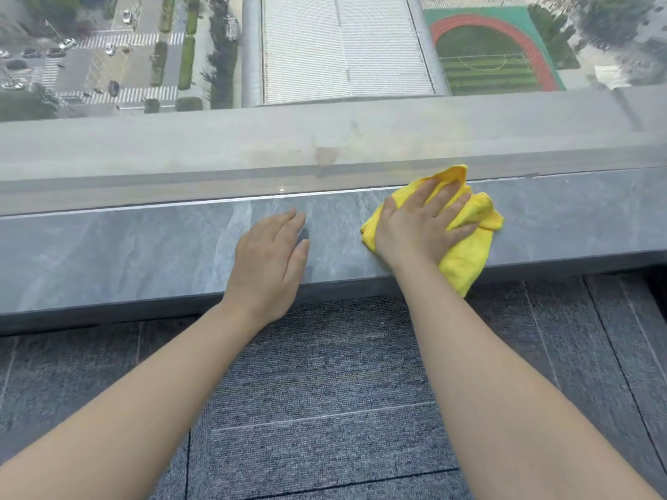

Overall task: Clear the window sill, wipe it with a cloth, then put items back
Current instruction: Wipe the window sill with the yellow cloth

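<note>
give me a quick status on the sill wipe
Right hand flat, pressing yellow cloth on sill. Left hand open, resting on sill. Nothing in the way.

- A room high up in a tall building, likely an office.
- Grey carpet tiles cover the floor.
- A grey stone window sill runs under a large window.
- Far below lie streets with cars and a sports field.

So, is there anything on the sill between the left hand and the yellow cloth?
No. In the head view, only bare grey sill lies between the left hand and the yellow cloth, which the right hand presses flat.
</note>
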